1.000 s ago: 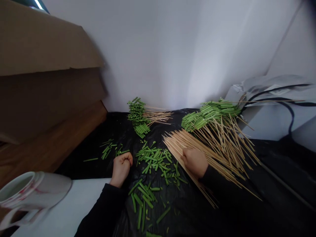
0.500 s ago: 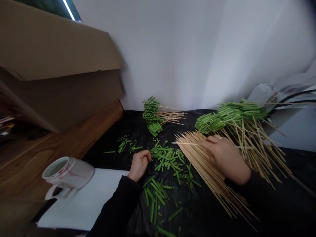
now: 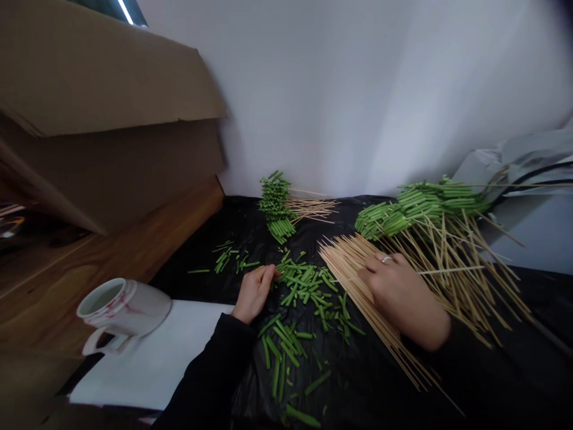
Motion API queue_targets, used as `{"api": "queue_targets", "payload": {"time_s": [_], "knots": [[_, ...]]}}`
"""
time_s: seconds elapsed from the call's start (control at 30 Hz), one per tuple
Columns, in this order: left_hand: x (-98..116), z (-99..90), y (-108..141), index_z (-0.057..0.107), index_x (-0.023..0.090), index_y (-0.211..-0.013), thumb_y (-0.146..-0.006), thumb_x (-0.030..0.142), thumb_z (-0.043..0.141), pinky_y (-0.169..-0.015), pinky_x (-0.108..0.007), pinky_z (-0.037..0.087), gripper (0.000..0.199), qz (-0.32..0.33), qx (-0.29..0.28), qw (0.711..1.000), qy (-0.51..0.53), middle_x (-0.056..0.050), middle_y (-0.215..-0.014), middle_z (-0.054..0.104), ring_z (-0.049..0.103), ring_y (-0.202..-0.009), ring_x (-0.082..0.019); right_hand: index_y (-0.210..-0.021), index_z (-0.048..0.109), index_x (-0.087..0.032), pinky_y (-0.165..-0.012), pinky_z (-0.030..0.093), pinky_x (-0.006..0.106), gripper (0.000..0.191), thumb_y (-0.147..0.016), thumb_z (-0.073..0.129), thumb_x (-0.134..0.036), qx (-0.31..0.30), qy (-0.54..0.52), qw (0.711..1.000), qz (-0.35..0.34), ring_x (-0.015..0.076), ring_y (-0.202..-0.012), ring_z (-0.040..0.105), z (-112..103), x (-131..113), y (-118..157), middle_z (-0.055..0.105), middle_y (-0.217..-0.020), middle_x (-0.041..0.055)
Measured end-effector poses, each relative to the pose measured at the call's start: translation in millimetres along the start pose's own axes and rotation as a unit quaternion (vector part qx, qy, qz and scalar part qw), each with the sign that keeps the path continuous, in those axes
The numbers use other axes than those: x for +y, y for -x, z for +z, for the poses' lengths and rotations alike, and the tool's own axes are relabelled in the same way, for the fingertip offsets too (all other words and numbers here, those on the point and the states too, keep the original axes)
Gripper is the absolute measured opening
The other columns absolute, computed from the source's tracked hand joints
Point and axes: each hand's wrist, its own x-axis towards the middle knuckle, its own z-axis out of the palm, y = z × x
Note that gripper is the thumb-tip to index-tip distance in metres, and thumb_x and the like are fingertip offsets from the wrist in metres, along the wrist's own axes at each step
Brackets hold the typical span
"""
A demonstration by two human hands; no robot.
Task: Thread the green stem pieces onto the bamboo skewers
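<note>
My left hand (image 3: 254, 294) is closed, thumb and fingers together, at the left edge of a loose pile of cut green stalk pieces (image 3: 304, 283) that look like garlic scapes. Whatever it pinches is too small or hidden to make out. On the right, my right hand (image 3: 398, 292), with a ring on one finger, curls over a fanned bundle of bamboo skewers (image 3: 344, 257). One bamboo skewer (image 3: 452, 270) runs crosswise out of its right side; the fingertips are hidden. Behind stand a small stack of skewered green stalks (image 3: 275, 206) and a larger skewered heap (image 3: 421, 206).
Black plastic sheeting (image 3: 188, 251) covers the table. A white mug (image 3: 143, 310) stands on white paper (image 3: 179, 346) at the left. Beyond it is a large cardboard box (image 3: 111, 77). More cut stalks (image 3: 282, 352) lie near the front, and a wall (image 3: 304, 101) rises behind.
The crosswise skewer has slid to the right; its left end no longer shows beside my right hand. My right hand has turned slightly. My left hand has shifted a little toward the pile.
</note>
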Motion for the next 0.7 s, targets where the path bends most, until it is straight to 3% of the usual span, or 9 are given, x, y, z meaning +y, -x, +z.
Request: {"api": "queue_targets", "payload": {"time_s": [0.13, 0.33, 0.47, 0.57, 0.7], "knots": [[3.7, -0.2, -3.6, 0.069, 0.016, -0.079, -0.094, 0.046, 0.036, -0.063, -0.026, 0.043, 0.047, 0.001, -0.009, 1.000, 0.020, -0.004, -0.074, 0.068, 0.058, -0.064, -0.017, -0.085, 0.060, -0.018, -0.067, 0.031, 0.031, 0.021, -0.078, 0.046, -0.003, 0.020, -0.037, 0.997, 0.057, 0.0190, -0.077, 0.051, 4.2, -0.3, -0.5, 0.059, -0.085, 0.0069], [28.0, -4.4, -26.4, 0.069, 0.017, -0.070, -0.094, 0.045, 0.035, -0.061, -0.026, 0.043, 0.051, 0.044, -0.085, 0.995, 0.010, -0.004, -0.067, 0.066, 0.058, -0.063, -0.017, -0.100, 0.062, -0.021, -0.062, 0.029, 0.029, 0.023, -0.092, 0.041, -0.019, 0.071, -0.085, 0.987, 0.115, 0.0170, -0.078, 0.054, 48.2, -26.1, -8.3, 0.062, -0.085, 0.0044], [28.4, 2.6, -33.2, 0.070, 0.018, -0.072, -0.087, 0.041, 0.053, -0.068, -0.027, 0.044, 0.032, 0.102, -0.079, 0.991, -0.020, -0.004, -0.073, 0.067, 0.059, -0.071, -0.018, -0.127, 0.052, -0.020, -0.062, 0.030, 0.029, 0.038, -0.091, 0.042, -0.016, 0.094, -0.103, 0.986, 0.086, 0.0159, -0.072, 0.054, 69.8, -33.6, -0.8, 0.063, -0.084, 0.0037], [16.1, 4.6, -30.1, 0.072, 0.021, -0.084, -0.084, 0.032, 0.061, -0.079, -0.030, 0.044, 0.016, 0.134, -0.104, 0.985, -0.027, -0.006, -0.085, 0.070, 0.061, -0.084, -0.020, -0.120, 0.057, -0.018, -0.064, 0.032, 0.029, 0.035, -0.090, 0.040, -0.012, 0.109, -0.118, 0.983, 0.086, 0.0160, -0.073, 0.053, 72.8, -34.1, 5.0, 0.062, -0.083, 0.0047], [1.1, -0.3, -26.1, 0.073, 0.023, -0.089, -0.084, 0.024, 0.060, -0.085, -0.033, 0.044, 0.013, 0.133, -0.116, 0.984, -0.020, -0.006, -0.092, 0.070, 0.061, -0.089, -0.021, -0.113, 0.061, -0.015, -0.067, 0.033, 0.028, 0.033, -0.091, 0.037, -0.011, 0.134, -0.136, 0.978, 0.083, 0.0166, -0.076, 0.052, 70.2, -36.4, 6.9, 0.061, -0.082, 0.0055]]}}
